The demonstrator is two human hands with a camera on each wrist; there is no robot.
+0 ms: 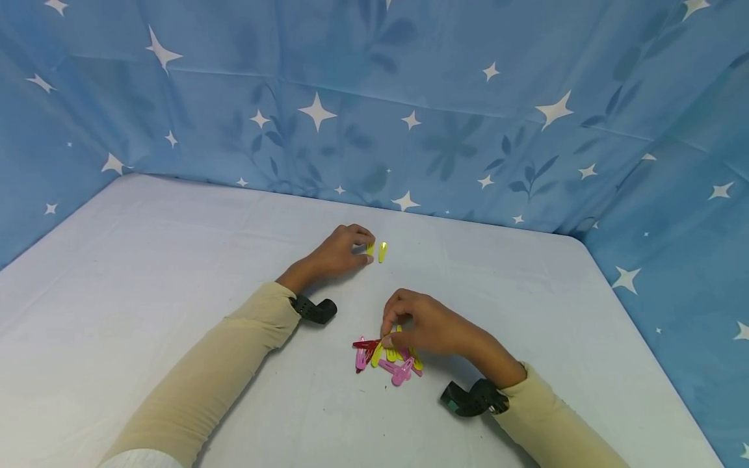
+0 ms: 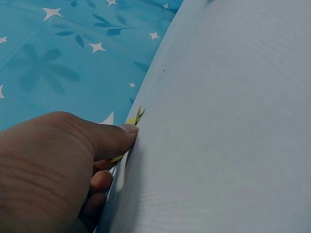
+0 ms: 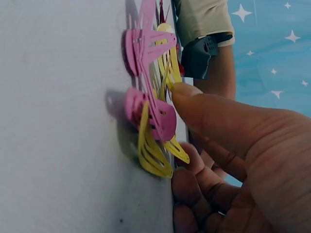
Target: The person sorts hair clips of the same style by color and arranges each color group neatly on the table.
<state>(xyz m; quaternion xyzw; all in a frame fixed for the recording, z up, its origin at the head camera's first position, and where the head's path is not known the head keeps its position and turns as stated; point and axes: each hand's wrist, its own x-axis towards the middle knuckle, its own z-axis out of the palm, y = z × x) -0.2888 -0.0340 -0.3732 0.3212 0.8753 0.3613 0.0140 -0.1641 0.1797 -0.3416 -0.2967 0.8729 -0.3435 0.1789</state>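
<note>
A person's left hand (image 1: 344, 253) pinches a yellow hair clip (image 1: 370, 248) between thumb and fingers at a white table (image 1: 497, 273), with a second yellow clip (image 1: 383, 252) lying just past the fingertips. Nearer the person, the right hand (image 1: 430, 325) pinches another yellow clip (image 1: 377, 355) at its thumb tip, a pile of pink, red and yellow clips (image 1: 400, 373) beneath the fingers.

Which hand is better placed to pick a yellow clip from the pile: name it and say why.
Probably the right hand: it is down at the pile of clips, while the left hand is farther off, pinching a separate yellow clip beyond the pile.
</note>
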